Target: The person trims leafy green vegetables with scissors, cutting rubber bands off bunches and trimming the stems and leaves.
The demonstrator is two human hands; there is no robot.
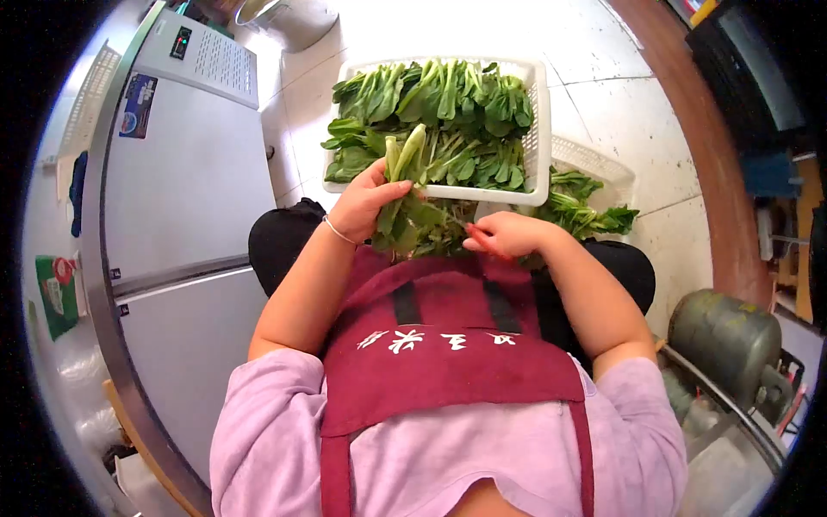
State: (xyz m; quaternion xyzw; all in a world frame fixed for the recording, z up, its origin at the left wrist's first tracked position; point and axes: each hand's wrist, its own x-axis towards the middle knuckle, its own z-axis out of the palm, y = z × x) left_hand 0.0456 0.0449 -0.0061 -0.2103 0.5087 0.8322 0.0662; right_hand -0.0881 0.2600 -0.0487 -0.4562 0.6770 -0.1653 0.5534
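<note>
My left hand point(372, 203) is closed around a bunch of leafy greens point(405, 155), with its pale cut stalks pointing up and its leaves hanging below the fingers. In my right hand point(514, 234) is a small red-handled knife point(488, 242), pointing left toward the hanging leaves; most of its blade is hard to see. Just beyond my hands stands a white plastic basket point(540, 138). Two rows of greens point(439, 90) lie inside it. More loose leaves show below its near edge, between my knees, partly hidden by my hands.
A second white basket point(607, 164) with greens point(586, 205) sits on the tiled floor point(637, 121) at the right. To the left stands a white fridge point(194, 172). A metal pot point(297, 21) is at the back, and a gas cylinder point(724, 340) lies at the right.
</note>
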